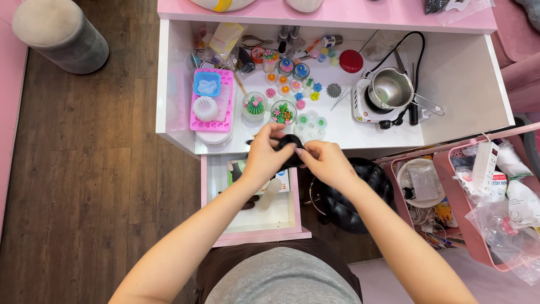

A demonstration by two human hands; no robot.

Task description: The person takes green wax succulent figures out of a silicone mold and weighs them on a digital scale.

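Observation:
Both of my hands meet over the front edge of the white desk (pixel 461 73). My left hand (pixel 264 157) and my right hand (pixel 323 160) grip one small black object (pixel 288 141) between their fingertips; its exact kind is too hidden to tell. Just beyond the hands stand two clear jars with coloured flower shapes inside (pixel 283 111), and a cluster of clear round moulds (pixel 311 124).
A pink silicone mould tray (pixel 212 101) lies at the left, and small coloured flower pieces (pixel 295 84) are scattered mid-desk. A steel pot sits on a small white hotplate (pixel 388 90). Below are an open pink drawer (pixel 253 214), a black stool (pixel 360 197) and pink baskets (pixel 478 191).

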